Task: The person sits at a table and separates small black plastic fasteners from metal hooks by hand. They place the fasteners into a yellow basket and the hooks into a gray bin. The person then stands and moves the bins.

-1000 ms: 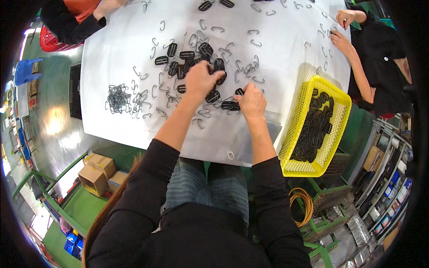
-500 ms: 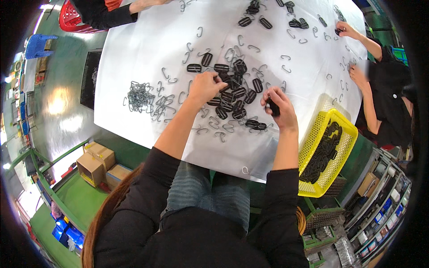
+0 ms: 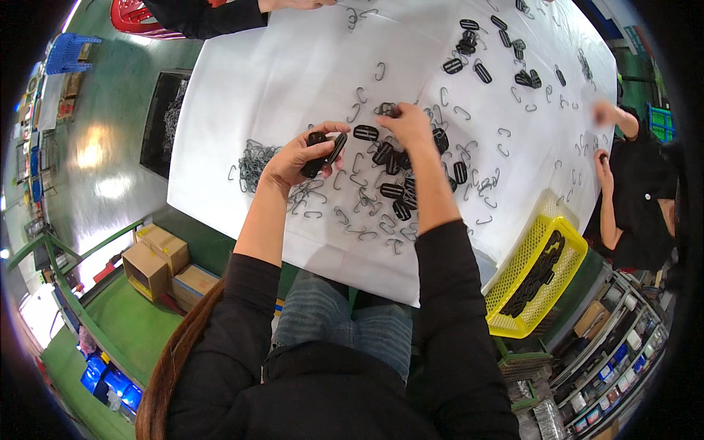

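My left hand (image 3: 299,157) is closed round several black slotted buckles (image 3: 315,155), held just above the white-covered table. My right hand (image 3: 408,126) reaches over the loose heap, its fingertips pinched on another black buckle (image 3: 387,110). Below and beside that hand lie more black oval buckles (image 3: 391,191), partly hidden by my right forearm. Bent grey wire hooks (image 3: 364,201) are scattered among and around them. A denser pile of these wire pieces (image 3: 254,166) sits left of my left hand.
A yellow perforated basket (image 3: 529,243) holding black pieces stands at the table's right edge. Two other people work at the table; one's arm (image 3: 607,194) shows at right, another's sleeve (image 3: 227,20) at upper left. Cardboard boxes (image 3: 163,249) stand lower left.
My left hand has drawn back left from the heap and now holds several buckles. My right hand has moved left and away from me onto the heap. The view has shifted.
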Demonstrator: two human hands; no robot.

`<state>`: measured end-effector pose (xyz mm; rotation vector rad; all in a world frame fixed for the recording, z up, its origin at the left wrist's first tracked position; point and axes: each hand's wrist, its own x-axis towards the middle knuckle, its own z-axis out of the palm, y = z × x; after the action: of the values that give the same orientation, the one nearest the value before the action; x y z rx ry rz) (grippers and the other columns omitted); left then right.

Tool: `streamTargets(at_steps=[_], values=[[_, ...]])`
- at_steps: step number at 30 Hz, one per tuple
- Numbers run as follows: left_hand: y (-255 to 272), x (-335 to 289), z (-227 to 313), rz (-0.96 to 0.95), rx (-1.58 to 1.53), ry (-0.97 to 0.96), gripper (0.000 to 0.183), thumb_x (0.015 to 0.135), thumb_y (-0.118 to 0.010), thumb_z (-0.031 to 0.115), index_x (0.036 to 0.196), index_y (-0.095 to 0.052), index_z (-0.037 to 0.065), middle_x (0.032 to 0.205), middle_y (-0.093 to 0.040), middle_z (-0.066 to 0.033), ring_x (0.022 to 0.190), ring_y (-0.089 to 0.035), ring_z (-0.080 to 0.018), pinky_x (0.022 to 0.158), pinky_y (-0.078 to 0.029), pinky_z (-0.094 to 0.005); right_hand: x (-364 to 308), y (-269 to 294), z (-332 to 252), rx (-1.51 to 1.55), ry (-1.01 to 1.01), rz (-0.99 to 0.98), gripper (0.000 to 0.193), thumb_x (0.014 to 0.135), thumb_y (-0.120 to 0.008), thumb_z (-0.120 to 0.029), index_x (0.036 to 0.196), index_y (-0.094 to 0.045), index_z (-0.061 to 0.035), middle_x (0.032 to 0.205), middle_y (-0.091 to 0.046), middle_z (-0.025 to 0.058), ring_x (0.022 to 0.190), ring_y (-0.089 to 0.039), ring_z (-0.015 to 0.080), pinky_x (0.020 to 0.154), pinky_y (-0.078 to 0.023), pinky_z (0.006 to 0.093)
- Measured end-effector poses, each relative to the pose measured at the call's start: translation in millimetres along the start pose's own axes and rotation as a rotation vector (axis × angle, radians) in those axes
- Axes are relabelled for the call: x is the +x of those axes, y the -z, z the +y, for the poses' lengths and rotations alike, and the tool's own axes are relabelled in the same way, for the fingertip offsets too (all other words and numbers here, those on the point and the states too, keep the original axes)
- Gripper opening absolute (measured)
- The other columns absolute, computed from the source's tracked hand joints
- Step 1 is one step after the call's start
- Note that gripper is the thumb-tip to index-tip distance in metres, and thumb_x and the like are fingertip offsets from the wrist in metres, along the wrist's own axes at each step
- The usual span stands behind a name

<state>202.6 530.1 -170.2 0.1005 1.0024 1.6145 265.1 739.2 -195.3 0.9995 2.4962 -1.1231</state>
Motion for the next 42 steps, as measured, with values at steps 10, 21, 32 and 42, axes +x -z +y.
streamTargets(at_steps=[10, 21, 32, 42], values=[[5.1, 50.2, -3.8, 0.429, 0.743, -0.015, 0.026, 0.076, -0.068, 0.026, 0.090, -0.059, 0.007, 0.065, -0.056, -0.0024, 0.063, -0.057, -0.0121, 0.048, -0.042, -0.0254, -16.8, 55.3, 44.3, 0.838, -0.111, -0.179, 0.019, 0.081, -0.062, -0.026, 0.083, -0.056, -0.0078, 0.068, -0.051, -0.0029, 0.052, -0.038, 0.0034, 0.044, -0.026, 0.0168], [-4.1, 58.1, -21.4, 0.475, 1.480, -0.208, 0.025, 0.070, -0.069, 0.021, 0.085, -0.057, 0.005, 0.073, -0.061, -0.0103, 0.068, -0.057, -0.0259, 0.060, -0.045, -0.0345, -25.3, 11.0, 18.7, -0.438, -0.038, -0.084, 0.037, 0.065, -0.074, -0.032, 0.089, -0.062, -0.0062, 0.085, -0.063, 0.0136, 0.088, -0.059, 0.0295, 0.074, -0.046, 0.0379], [-27.6, 37.9, -7.1, 0.356, 0.530, 0.140, 0.020, 0.078, -0.064, 0.022, 0.091, -0.061, 0.007, 0.071, -0.058, 0.0008, 0.051, -0.043, -0.0033, 0.040, -0.029, -0.0171, -63.3, 70.8, 86.0, 0.340, -0.190, -0.075, 0.031, 0.070, -0.069, -0.016, 0.096, -0.062, -0.0004, 0.077, -0.063, 0.0074, 0.062, -0.055, 0.0115, 0.056, -0.042, 0.0249], [-229.2, 92.4, -142.1, 0.033, 0.561, 0.370, 0.023, 0.076, -0.058, 0.021, 0.093, -0.058, 0.004, 0.071, -0.057, -0.0021, 0.051, -0.048, -0.0083, 0.039, -0.034, -0.0215, -229.3, 138.1, 223.2, 0.649, -0.485, 0.425, 0.029, 0.074, -0.059, -0.013, 0.101, -0.061, -0.0009, 0.067, -0.054, -0.0011, 0.048, -0.040, 0.0046, 0.040, -0.029, 0.0206]])
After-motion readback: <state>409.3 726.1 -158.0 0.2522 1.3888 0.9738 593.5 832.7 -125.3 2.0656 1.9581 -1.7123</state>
